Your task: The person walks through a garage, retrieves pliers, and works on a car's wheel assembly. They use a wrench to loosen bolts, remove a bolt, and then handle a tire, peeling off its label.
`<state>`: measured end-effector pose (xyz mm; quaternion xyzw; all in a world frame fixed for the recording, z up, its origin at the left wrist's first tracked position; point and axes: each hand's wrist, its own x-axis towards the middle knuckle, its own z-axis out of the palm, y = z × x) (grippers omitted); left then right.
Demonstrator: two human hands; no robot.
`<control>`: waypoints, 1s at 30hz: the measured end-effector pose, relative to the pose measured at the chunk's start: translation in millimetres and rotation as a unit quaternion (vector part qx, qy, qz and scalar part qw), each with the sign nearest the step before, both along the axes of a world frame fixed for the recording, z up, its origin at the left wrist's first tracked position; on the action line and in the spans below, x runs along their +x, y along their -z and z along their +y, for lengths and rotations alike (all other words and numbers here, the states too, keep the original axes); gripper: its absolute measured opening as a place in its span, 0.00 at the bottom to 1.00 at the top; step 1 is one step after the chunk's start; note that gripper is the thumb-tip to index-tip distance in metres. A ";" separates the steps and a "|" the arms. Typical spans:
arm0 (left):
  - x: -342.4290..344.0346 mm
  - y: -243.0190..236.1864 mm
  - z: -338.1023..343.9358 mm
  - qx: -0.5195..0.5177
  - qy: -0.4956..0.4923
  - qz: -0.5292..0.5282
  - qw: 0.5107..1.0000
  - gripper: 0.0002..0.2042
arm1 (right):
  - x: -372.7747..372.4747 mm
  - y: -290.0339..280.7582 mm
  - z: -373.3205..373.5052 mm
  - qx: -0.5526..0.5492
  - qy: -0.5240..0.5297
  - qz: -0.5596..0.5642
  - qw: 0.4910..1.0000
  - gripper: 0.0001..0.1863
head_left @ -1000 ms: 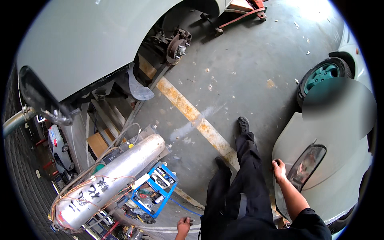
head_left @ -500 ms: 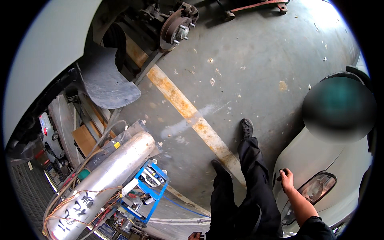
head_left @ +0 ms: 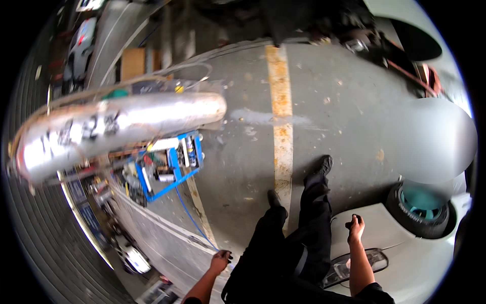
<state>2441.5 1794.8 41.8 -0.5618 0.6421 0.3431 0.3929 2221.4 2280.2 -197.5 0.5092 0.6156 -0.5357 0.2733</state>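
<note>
My right hand (head_left: pixel 356 227) hangs over the pale car (head_left: pixel 364 223) on the right, above its side mirror (head_left: pixel 354 266). Its fingers are curled in; something dark shows at the fingertips, too small to name. Low in the picture, my left hand (head_left: pixel 220 262) hangs beside my leg with loosely parted, dark-smudged fingers and nothing visible in them. A blue tool cart (head_left: pixel 175 167) stands ahead and to the left, apart from that hand, loaded with bottles and tools. Beyond it, a large silver gas cylinder (head_left: pixel 126 121) with hoses and cords slants across the left.
A yellow-and-white worn line (head_left: pixel 282 111) runs along the grey floor (head_left: pixel 339 121) ahead of my feet. Near the car's front is a black tire (head_left: pixel 422 210) with a teal rim. A blue hose (head_left: pixel 192 218) lies on the floor at left. Dark car parts and a red jack-like bar (head_left: pixel 412 76) stand far right.
My view has swung left, so the cylinder and blue cart sit more level and the floor line runs upright. My left hand has come further into view; my right hand keeps its curled shape.
</note>
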 end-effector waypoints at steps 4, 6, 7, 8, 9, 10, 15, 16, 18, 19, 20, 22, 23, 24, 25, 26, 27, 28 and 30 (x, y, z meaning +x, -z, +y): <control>45.4 -13.5 -8.5 -0.022 -0.144 0.071 0.987 0.15 | 5.8 -28.4 -8.9 0.026 -0.093 -0.018 0.995 0.15; 84.9 -7.3 -19.5 -0.038 -0.186 0.114 0.975 0.13 | 22.9 -16.0 -11.0 0.035 -0.127 -0.006 0.991 0.15; 116.2 -2.2 -15.3 -0.022 -0.208 0.123 0.970 0.12 | 21.4 -25.2 -10.7 0.040 -0.157 -0.002 0.987 0.17; 135.0 1.9 -14.1 -0.009 -0.217 0.136 0.967 0.12 | 18.5 -38.4 -10.8 0.046 -0.184 0.002 0.982 0.19; 157.2 2.8 -11.9 -0.016 -0.272 0.151 0.950 0.12 | 18.8 -46.3 -21.8 0.048 -0.170 0.010 0.984 0.19; 188.2 10.1 -16.8 -0.006 -0.291 0.158 0.944 0.11 | 22.2 -49.3 -30.2 0.067 -0.190 0.019 0.979 0.18; 335.9 55.0 -38.5 0.004 -0.389 0.144 0.910 0.09 | 47.2 -111.3 -131.5 0.114 -0.295 0.099 0.943 0.13; 361.3 56.3 -44.5 0.003 -0.411 0.151 0.899 0.09 | 59.6 -128.9 -159.3 0.134 -0.304 0.087 0.939 0.13; 403.3 53.8 -60.3 -0.004 -0.469 0.165 0.867 0.08 | 88.1 -140.0 -191.3 0.136 -0.356 0.073 0.922 0.14; 430.9 53.8 -76.3 0.005 -0.384 0.191 0.903 0.09 | 104.9 -141.0 -214.3 0.111 -0.358 0.083 0.923 0.15; 455.3 55.9 -84.1 -0.015 -0.435 0.154 0.887 0.09 | 116.0 -149.2 -224.4 0.102 -0.386 0.071 0.914 0.15; 471.0 50.6 -111.1 -0.049 -0.489 0.112 0.864 0.10 | 129.6 -156.9 -261.6 0.101 -0.452 0.070 0.884 0.15; 481.3 51.9 -124.9 -0.060 -0.493 0.102 0.862 0.10 | 133.2 -160.0 -276.0 0.117 -0.487 0.075 0.862 0.15; 494.7 57.8 -137.0 -0.064 -0.497 0.119 0.857 0.11 | 140.0 -159.8 -291.1 0.132 -0.524 0.076 0.838 0.16; 506.9 61.7 -145.3 -0.083 -0.525 0.136 0.836 0.11 | 141.8 -165.8 -314.1 0.132 -0.540 0.063 0.829 0.17; 515.7 68.9 -153.8 -0.103 -0.552 0.152 0.813 0.10 | 138.8 -171.1 -338.3 0.134 -0.557 0.049 0.818 0.18; 531.3 71.8 -155.0 -0.128 -0.583 0.163 0.786 0.10 | 141.8 -178.9 -364.2 0.131 -0.580 0.032 0.803 0.19; 537.7 73.4 -161.7 -0.129 -0.583 0.194 0.778 0.14 | 140.3 -182.3 -394.4 0.148 -0.613 0.049 0.775 0.19; 537.7 82.0 -166.8 -0.112 -0.557 0.226 0.791 0.11 | 144.3 -175.2 -422.8 0.122 -0.598 0.061 0.790 0.18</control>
